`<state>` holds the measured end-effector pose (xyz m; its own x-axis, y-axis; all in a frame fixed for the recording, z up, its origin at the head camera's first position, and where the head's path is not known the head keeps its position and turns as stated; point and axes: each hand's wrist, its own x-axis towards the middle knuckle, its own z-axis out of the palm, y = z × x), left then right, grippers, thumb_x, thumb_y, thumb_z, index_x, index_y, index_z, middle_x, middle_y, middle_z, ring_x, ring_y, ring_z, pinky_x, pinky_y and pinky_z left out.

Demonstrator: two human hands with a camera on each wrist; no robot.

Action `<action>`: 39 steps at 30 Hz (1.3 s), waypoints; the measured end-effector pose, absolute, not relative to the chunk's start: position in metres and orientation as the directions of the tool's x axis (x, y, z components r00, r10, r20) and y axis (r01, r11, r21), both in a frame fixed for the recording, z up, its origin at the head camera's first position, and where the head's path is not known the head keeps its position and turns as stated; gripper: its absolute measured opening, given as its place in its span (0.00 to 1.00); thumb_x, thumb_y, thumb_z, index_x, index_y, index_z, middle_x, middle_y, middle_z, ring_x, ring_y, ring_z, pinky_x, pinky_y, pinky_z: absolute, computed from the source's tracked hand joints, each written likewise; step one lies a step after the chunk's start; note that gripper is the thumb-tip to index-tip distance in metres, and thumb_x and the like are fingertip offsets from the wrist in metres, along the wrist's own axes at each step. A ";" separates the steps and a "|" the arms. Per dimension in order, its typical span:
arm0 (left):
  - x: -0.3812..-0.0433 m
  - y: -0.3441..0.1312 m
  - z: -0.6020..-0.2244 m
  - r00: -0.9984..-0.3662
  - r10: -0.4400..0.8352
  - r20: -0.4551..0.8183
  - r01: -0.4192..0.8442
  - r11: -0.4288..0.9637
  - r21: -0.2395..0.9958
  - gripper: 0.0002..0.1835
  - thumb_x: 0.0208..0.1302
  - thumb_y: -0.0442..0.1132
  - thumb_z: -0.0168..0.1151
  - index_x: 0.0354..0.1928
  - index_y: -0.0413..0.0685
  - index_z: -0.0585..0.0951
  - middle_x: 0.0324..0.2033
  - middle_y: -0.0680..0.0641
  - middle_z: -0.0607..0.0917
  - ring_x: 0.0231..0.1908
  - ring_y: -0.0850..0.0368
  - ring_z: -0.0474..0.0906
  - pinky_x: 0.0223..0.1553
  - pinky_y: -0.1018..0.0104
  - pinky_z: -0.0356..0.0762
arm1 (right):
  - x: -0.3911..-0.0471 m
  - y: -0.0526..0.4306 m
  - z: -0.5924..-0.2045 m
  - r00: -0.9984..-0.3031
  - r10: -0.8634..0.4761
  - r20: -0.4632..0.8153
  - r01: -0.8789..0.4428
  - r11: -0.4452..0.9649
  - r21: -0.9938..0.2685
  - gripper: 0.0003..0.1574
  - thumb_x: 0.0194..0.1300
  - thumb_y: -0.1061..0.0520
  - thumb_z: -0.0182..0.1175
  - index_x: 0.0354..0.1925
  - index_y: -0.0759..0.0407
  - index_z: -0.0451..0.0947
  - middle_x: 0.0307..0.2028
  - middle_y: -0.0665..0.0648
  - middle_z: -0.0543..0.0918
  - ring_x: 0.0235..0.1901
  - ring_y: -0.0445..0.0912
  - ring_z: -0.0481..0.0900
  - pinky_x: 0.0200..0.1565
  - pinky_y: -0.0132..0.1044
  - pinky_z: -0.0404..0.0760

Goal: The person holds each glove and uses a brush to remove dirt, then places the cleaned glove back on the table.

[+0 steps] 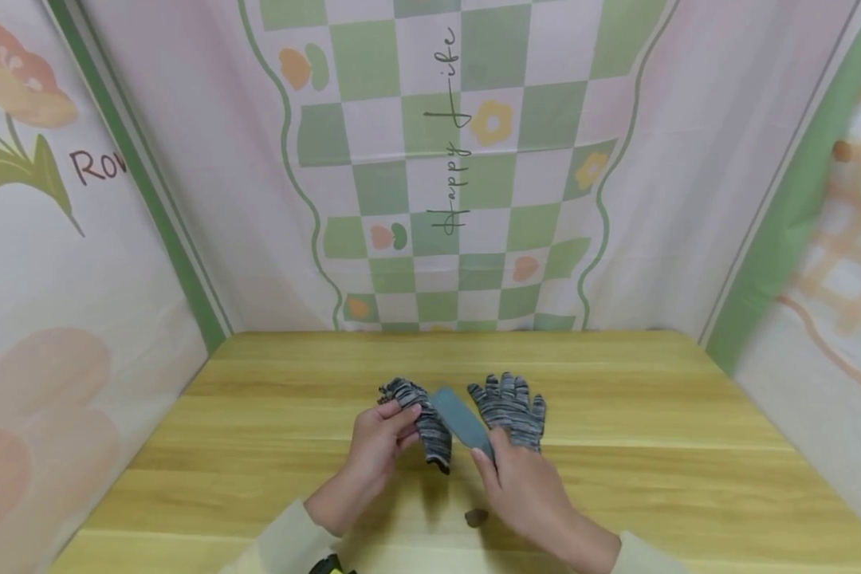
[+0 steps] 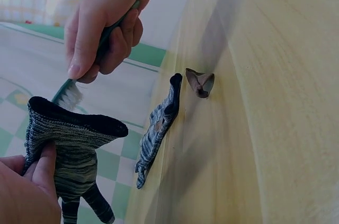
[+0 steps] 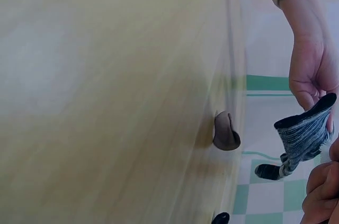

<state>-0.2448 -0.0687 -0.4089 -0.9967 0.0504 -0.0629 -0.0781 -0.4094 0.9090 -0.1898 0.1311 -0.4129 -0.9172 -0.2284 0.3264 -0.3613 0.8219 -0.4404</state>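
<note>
My left hand (image 1: pixel 376 446) pinches a grey-and-black striped knit glove (image 1: pixel 436 426) and holds it above the table. Its dark-lined cuff gapes in the left wrist view, with the fingers hanging down. My right hand (image 1: pixel 534 490) grips a teal brush (image 1: pixel 461 418) by its handle. In the left wrist view, white bristles (image 2: pixel 70 98) lie close beside the glove's cuff; whether they touch cannot be told. A matching glove (image 1: pixel 513 410) lies on the table beyond my right hand, fingers pointing away, its cuff end partly hidden in the head view.
A small curled brown piece (image 1: pixel 477 518), perhaps a dry leaf, lies on the wooden table (image 1: pixel 653 494) near my right hand. A black-and-yellow item (image 1: pixel 330 565) shows at the bottom edge. Printed fabric (image 1: pixel 430 159) encloses the back and sides of the table.
</note>
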 end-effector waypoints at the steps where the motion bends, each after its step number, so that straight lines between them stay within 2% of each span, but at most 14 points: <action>1: -0.245 -0.069 -0.409 -0.997 0.049 -0.060 -0.075 -0.411 0.909 0.09 0.64 0.25 0.60 0.44 0.26 0.80 0.29 0.46 0.86 0.29 0.60 0.84 0.33 0.71 0.83 | -0.190 0.132 -0.413 -0.917 -0.229 0.327 -0.362 0.822 -0.439 0.11 0.72 0.52 0.56 0.35 0.55 0.67 0.15 0.44 0.64 0.12 0.37 0.61 0.13 0.30 0.62; 8: -0.245 -0.073 -0.404 -0.998 0.034 -0.051 -0.060 -0.423 0.904 0.14 0.64 0.26 0.60 0.48 0.22 0.77 0.29 0.46 0.85 0.27 0.61 0.83 0.29 0.74 0.82 | -0.187 0.138 -0.418 -0.937 -0.220 0.271 -0.324 0.836 -0.443 0.11 0.72 0.52 0.56 0.36 0.57 0.70 0.15 0.45 0.65 0.13 0.38 0.61 0.14 0.31 0.63; 11: -0.245 -0.074 -0.402 -0.999 0.031 -0.036 -0.046 -0.415 0.909 0.15 0.64 0.27 0.60 0.50 0.22 0.76 0.30 0.45 0.85 0.27 0.60 0.83 0.30 0.74 0.82 | -0.188 0.142 -0.420 -0.947 -0.207 0.244 -0.297 0.853 -0.429 0.12 0.71 0.52 0.57 0.41 0.61 0.73 0.15 0.45 0.66 0.13 0.38 0.63 0.14 0.31 0.64; 13: -0.245 -0.075 -0.401 -0.999 0.030 -0.037 -0.046 -0.406 0.913 0.14 0.64 0.27 0.60 0.48 0.22 0.76 0.29 0.45 0.85 0.27 0.60 0.83 0.31 0.74 0.82 | -0.190 0.144 -0.421 -0.951 -0.196 0.238 -0.282 0.864 -0.417 0.16 0.71 0.52 0.57 0.45 0.65 0.74 0.16 0.46 0.66 0.13 0.39 0.63 0.13 0.30 0.64; 16: -0.244 -0.075 -0.400 -0.999 0.025 -0.040 -0.047 -0.405 0.913 0.11 0.64 0.27 0.61 0.45 0.24 0.78 0.28 0.46 0.85 0.27 0.60 0.83 0.31 0.73 0.82 | -0.192 0.148 -0.420 -0.955 -0.175 0.239 -0.262 0.877 -0.403 0.16 0.70 0.53 0.58 0.44 0.67 0.73 0.16 0.48 0.66 0.12 0.40 0.63 0.11 0.30 0.63; 21: -0.244 -0.074 -0.401 -0.999 0.030 -0.045 -0.053 -0.407 0.912 0.09 0.63 0.27 0.61 0.43 0.26 0.79 0.29 0.46 0.85 0.28 0.60 0.83 0.31 0.72 0.82 | -0.191 0.150 -0.413 -0.962 -0.144 0.233 -0.238 0.861 -0.450 0.10 0.72 0.54 0.56 0.38 0.59 0.71 0.16 0.47 0.67 0.13 0.39 0.63 0.12 0.30 0.63; 25: -0.245 -0.073 -0.402 -0.998 0.049 -0.034 -0.051 -0.400 0.915 0.12 0.64 0.27 0.61 0.46 0.23 0.78 0.30 0.45 0.85 0.29 0.58 0.84 0.33 0.71 0.83 | -0.187 0.145 -0.406 -0.946 -0.161 0.281 -0.287 0.819 -0.497 0.09 0.74 0.52 0.53 0.36 0.55 0.69 0.17 0.46 0.66 0.13 0.38 0.62 0.14 0.30 0.63; 31: -0.244 -0.070 -0.399 -0.998 0.040 -0.045 -0.057 -0.407 0.912 0.11 0.64 0.27 0.61 0.46 0.25 0.78 0.30 0.45 0.85 0.29 0.58 0.84 0.33 0.71 0.83 | -0.179 0.135 -0.408 -0.918 -0.243 0.314 -0.377 0.781 -0.497 0.11 0.75 0.51 0.51 0.35 0.53 0.66 0.16 0.43 0.64 0.13 0.36 0.60 0.15 0.29 0.63; 39: -0.244 -0.072 -0.399 -0.998 0.036 -0.043 -0.054 -0.412 0.910 0.10 0.64 0.27 0.61 0.45 0.26 0.79 0.30 0.44 0.86 0.29 0.58 0.85 0.34 0.70 0.84 | -0.179 0.131 -0.414 -0.905 -0.288 0.312 -0.410 0.782 -0.469 0.12 0.75 0.49 0.51 0.36 0.54 0.67 0.16 0.42 0.64 0.13 0.35 0.61 0.14 0.29 0.64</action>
<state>-0.2442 -0.0722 -0.3991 -0.9984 0.0358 -0.0427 -0.0537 -0.4120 0.9096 -0.1789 0.1310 -0.4141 -0.9053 -0.2882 0.3120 -0.4105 0.7822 -0.4688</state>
